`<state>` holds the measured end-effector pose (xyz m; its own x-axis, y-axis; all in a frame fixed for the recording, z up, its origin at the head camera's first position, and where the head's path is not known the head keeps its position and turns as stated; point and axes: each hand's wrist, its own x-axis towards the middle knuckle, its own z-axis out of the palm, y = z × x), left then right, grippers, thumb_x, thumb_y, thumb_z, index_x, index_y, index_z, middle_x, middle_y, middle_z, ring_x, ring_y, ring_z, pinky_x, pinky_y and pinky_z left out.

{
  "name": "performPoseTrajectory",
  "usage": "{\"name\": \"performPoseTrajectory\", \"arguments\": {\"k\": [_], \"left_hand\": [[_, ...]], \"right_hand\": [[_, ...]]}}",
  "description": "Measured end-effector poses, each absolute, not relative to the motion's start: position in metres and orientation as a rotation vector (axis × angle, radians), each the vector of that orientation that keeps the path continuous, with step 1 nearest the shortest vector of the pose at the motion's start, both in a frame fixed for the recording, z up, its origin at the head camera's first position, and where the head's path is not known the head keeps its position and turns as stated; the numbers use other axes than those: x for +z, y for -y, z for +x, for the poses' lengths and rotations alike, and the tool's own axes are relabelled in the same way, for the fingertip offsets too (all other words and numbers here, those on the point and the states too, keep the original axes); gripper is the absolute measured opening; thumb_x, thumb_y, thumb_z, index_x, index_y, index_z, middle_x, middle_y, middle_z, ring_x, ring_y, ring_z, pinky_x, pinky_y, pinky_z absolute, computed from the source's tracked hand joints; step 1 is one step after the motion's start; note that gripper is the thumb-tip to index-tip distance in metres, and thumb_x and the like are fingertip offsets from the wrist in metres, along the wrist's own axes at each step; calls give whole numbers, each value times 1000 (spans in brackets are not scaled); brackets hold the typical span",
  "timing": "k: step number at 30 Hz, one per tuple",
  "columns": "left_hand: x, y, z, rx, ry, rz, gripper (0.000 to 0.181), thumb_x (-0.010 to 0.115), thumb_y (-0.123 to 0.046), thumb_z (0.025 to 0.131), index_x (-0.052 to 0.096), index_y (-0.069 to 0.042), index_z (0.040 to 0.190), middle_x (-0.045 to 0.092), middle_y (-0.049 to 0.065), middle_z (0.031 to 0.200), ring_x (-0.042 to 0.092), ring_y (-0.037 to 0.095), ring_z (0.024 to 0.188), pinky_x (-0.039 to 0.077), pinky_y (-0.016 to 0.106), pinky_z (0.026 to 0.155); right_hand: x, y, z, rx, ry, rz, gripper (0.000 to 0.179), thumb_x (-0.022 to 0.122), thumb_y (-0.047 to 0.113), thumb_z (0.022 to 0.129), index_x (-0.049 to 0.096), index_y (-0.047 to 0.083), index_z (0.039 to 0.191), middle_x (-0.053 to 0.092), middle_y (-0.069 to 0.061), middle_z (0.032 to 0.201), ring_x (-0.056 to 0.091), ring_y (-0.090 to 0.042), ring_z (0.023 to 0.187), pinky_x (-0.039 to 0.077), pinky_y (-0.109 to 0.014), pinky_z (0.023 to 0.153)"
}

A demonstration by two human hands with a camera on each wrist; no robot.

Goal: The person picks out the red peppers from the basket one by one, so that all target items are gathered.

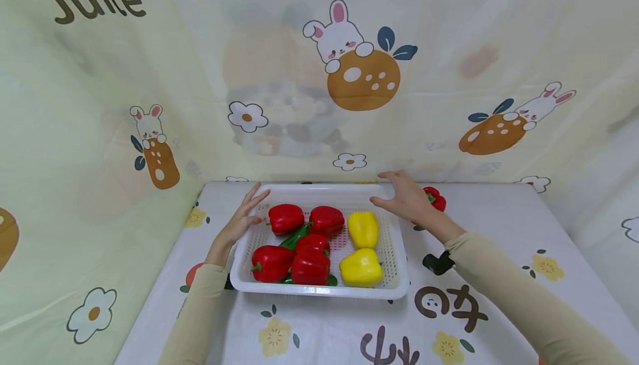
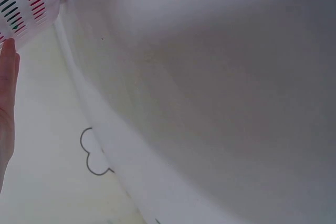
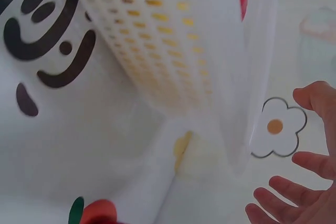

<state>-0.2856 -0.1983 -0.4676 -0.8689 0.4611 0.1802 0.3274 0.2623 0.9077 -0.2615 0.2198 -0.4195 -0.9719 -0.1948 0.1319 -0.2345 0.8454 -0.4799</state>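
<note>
A white perforated plastic basket [image 1: 319, 292] stands on the table, holding several red bell peppers [image 1: 286, 219], two yellow bell peppers [image 1: 363, 229] and some green vegetables [image 1: 295, 237] partly hidden under the red ones. My left hand [image 1: 241, 222] is at the basket's left rim with fingers spread; in the left wrist view its straight fingertips [image 2: 8, 45] reach the basket's side wall [image 2: 44, 3]. Above the far right corner is my right hand [image 1: 405, 201], thumb and fingers apart and holding nothing. The right wrist view shows this hand [image 3: 307, 182] apart from the basket wall [image 3: 220, 51].
Another red bell pepper [image 1: 436, 199] lies outside the basket, beside my right wrist and partly covered by it. A printed cloth [image 1: 274, 334] covers the table, and a printed curtain [image 1: 279, 65] hangs close behind the basket. A black device [image 1: 438, 263] shows under my right forearm.
</note>
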Motion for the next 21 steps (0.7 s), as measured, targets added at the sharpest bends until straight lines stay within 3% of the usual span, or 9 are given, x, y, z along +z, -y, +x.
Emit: {"name": "performPoseTrajectory", "arguments": {"k": [21], "left_hand": [[-468, 198, -285, 1665, -2402, 744, 65, 47, 15, 83, 36, 9, 146, 2, 22, 163, -2, 42, 148, 9, 70, 110]], "right_hand": [[-410, -160, -257, 799, 3023, 497, 70, 71, 40, 85, 50, 6, 142, 47, -21, 144, 50, -37, 123, 46, -56, 96]]}}
